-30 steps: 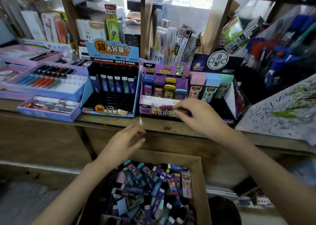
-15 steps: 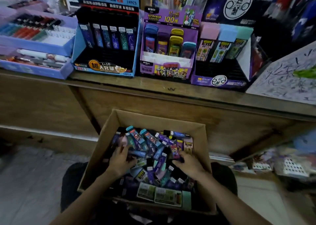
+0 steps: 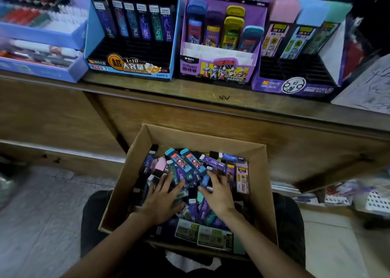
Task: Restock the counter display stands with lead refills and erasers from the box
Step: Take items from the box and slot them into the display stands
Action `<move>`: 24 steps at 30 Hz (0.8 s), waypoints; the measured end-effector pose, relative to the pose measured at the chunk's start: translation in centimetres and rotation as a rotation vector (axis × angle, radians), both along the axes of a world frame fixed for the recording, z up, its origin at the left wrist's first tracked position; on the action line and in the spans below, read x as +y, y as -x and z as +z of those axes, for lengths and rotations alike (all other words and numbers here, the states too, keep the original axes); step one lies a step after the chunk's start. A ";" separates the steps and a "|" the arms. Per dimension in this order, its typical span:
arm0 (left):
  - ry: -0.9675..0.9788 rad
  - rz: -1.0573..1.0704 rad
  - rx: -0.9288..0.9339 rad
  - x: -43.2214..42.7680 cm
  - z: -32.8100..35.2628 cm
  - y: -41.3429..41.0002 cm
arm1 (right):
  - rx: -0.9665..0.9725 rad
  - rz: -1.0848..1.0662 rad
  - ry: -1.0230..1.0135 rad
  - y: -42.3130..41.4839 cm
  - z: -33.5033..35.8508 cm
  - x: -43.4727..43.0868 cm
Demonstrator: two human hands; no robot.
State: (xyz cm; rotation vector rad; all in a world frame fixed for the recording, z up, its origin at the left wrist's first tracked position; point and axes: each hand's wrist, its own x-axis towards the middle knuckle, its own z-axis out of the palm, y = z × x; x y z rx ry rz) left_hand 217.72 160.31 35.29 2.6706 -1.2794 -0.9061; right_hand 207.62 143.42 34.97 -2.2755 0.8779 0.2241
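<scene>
Fingers (image 3: pixel 167 182) spread, left hand (image 3: pixel 162 201) and right hand (image 3: pixel 217 195) rest on colourful plastic refill packs (image 3: pixel 196 163) inside brown cardboard box (image 3: pixel 200 138).

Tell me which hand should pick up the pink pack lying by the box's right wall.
Right. The right hand lies just beside the pink pack, fingers spread; the left hand is farther off, toward the left wall of the box.

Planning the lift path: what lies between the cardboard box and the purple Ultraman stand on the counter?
Head view: between cardboard box and purple stand lie only the wooden counter front and the countertop edge; nothing loose there.
</scene>
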 end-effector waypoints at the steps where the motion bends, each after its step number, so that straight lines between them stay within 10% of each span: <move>1: 0.036 0.006 0.045 0.4 0.4 0.2 | -0.023 0.003 -0.003 0.2 -0.1 0.1; 10: 0.695 0.944 0.223 -2.7 1.7 -1.1 | -0.127 -0.295 -0.225 -1.4 0.2 -0.6; 16: 0.178 0.880 -0.118 -5.6 -0.2 -0.3 | -0.182 -0.425 -0.216 -2.6 -0.3 -0.2; 24: 0.112 0.785 -0.116 -5.4 -0.5 -0.2 | -0.134 -0.562 -0.588 -2.8 -0.2 -1.6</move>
